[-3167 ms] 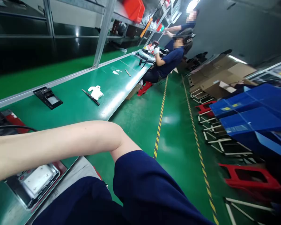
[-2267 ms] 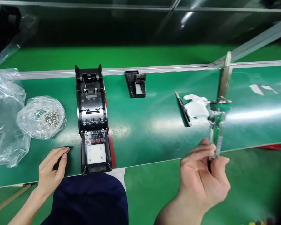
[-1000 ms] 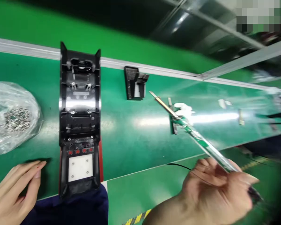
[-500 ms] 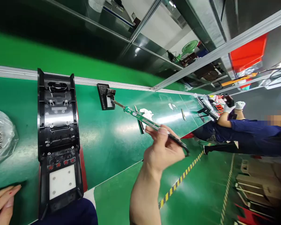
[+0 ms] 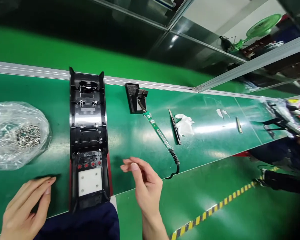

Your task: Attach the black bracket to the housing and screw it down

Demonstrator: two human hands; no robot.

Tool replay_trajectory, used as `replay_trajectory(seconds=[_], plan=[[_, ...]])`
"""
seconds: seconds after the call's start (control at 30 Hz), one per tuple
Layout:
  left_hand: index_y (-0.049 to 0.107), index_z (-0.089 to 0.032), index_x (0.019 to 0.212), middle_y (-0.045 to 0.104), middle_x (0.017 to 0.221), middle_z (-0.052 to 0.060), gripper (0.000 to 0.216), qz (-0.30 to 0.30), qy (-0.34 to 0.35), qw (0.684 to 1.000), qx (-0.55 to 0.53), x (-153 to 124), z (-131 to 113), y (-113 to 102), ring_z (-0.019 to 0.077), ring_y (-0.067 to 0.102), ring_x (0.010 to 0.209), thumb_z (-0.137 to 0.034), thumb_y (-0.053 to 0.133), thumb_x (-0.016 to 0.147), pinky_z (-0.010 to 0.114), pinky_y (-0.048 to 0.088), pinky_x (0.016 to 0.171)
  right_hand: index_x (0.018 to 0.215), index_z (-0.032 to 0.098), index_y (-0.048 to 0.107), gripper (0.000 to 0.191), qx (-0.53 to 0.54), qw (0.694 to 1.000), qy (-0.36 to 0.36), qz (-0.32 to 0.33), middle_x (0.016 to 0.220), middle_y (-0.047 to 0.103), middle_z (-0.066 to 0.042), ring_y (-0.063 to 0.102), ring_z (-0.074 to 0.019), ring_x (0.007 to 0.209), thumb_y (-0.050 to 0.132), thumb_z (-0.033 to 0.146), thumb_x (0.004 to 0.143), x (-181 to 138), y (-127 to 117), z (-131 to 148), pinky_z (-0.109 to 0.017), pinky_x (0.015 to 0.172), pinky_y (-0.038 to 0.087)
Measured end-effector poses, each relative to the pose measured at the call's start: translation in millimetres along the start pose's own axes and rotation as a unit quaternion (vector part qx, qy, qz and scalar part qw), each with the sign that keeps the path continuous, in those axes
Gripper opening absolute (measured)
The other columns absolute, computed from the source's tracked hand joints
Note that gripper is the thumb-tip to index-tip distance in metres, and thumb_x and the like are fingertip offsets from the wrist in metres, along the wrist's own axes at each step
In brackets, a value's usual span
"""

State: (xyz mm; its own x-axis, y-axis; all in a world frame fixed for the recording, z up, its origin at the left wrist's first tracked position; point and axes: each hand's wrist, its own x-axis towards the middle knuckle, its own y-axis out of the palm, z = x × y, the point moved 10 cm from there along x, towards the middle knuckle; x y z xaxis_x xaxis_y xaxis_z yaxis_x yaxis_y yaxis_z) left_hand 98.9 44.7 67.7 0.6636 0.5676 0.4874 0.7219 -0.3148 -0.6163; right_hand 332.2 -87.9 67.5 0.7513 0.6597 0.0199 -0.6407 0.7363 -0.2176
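Note:
A long black plastic housing (image 5: 88, 133) lies lengthwise on the green bench (image 5: 130, 136), with a white plate and small red buttons at its near end. My left hand (image 5: 23, 208) rests flat on the bench to its left, holding nothing. My right hand (image 5: 143, 181) hovers empty, fingers apart, just right of the housing's near end. A green-handled soldering iron (image 5: 158, 133) lies on the bench, its tip resting in a small black holder (image 5: 135, 97) and its black cord curling off the front edge.
A clear plastic bag of small metal screws (image 5: 17, 135) sits at the left. A thin black tool (image 5: 175, 126) and a crumpled white cloth (image 5: 185, 124) lie right of the iron. A co-worker sits at the far right edge. Green floor with yellow-black tape runs below.
My right hand held the soldering iron in the air; now the iron lies on the bench with its tip in the black holder, and the hand has let go and pulled back.

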Motion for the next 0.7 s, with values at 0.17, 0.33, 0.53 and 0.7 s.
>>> replay_trajectory(seconds=[0.17, 0.33, 0.53, 0.7], plan=[[0.061, -0.006, 0.096, 0.061, 0.091, 0.011, 0.023, -0.007, -0.003, 1.0, 0.004, -1.5, 3.3, -0.3, 0.0152, 0.057, 0.083, 0.007, 0.057, 0.078, 0.031, 0.047, 0.074, 0.105, 0.011, 0.061, 0.026, -0.106, 0.985, 0.084, 0.109, 0.097, 0.063, -0.009, 0.063, -0.014, 0.083, 0.053, 0.033, 0.094, 12.2, 17.8, -22.6, -0.024, 0.082, 0.054], [0.061, -0.006, 0.098, 0.062, 0.093, 0.01, 0.023, -0.003, -0.015, 1.0, 0.005, -2.3, 8.3, 0.8, 0.0144, 0.057, 0.084, 0.005, 0.057, 0.079, 0.03, 0.047, 0.076, 0.11, 0.012, 0.061, 0.032, -0.172, 0.97, 0.097, 0.145, 0.105, 0.062, -0.008, 0.062, -0.0145, 0.092, 0.05, 0.036, 0.094, 5.4, 28.0, -29.7, -0.018, 0.06, 0.052], [0.061, -0.006, 0.1, 0.062, 0.094, 0.011, 0.027, -0.006, -0.01, 1.0, 0.003, -4.3, 10.2, 2.4, 0.015, 0.057, 0.087, 0.008, 0.058, 0.077, 0.031, 0.047, 0.079, 0.103, 0.013, 0.061, 0.017, -0.259, 0.956, -0.044, 0.129, 0.098, 0.063, -0.004, 0.061, -0.0118, 0.087, 0.051, 0.023, 0.094, 26.5, 33.7, 17.5, -0.021, 0.075, 0.05], [0.061, -0.007, 0.1, 0.063, 0.094, 0.009, 0.026, -0.02, -0.006, 1.0, 0.003, -6.0, 12.3, 0.1, 0.0137, 0.057, 0.085, 0.007, 0.058, 0.078, 0.03, 0.046, 0.079, 0.095, 0.009, 0.061, 0.009, -0.314, 0.911, -0.242, 0.117, 0.099, 0.062, -0.003, 0.059, -0.009, 0.094, 0.054, 0.011, 0.091, 53.3, 56.0, 93.0, -0.016, 0.086, 0.045]])
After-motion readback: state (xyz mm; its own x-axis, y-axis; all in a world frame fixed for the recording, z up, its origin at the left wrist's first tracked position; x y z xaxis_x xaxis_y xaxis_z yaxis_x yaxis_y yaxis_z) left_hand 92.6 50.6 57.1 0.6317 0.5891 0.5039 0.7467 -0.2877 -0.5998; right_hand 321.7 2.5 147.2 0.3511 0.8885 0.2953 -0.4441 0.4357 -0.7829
